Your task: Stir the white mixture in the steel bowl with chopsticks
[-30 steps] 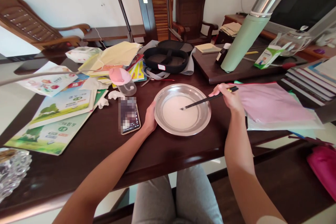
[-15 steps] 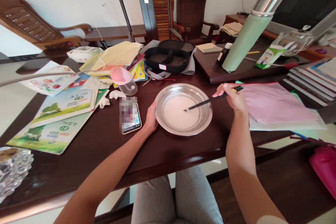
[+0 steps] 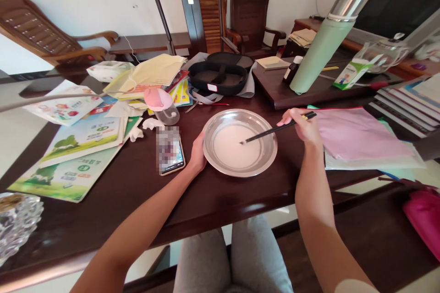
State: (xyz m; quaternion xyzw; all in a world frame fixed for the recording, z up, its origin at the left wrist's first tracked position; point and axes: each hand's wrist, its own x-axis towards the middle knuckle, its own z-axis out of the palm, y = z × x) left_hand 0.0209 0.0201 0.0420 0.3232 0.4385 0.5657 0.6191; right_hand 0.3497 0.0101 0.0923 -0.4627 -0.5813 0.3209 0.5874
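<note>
1. The left hand grips the near-left rim of the metal dish, which sits in the middle of the dark table.
2. The right hand is closed around the black chopsticks. Their tips dip into the white liquid.
3. The dish is shallow, so I think a quick stir could slop liquid over the edge.
4. The phone lies just beside the dish and could get wet.
5. Since a second ago, the tips have moved only a tiny bit right. The left hand has stayed on the rim.
</note>
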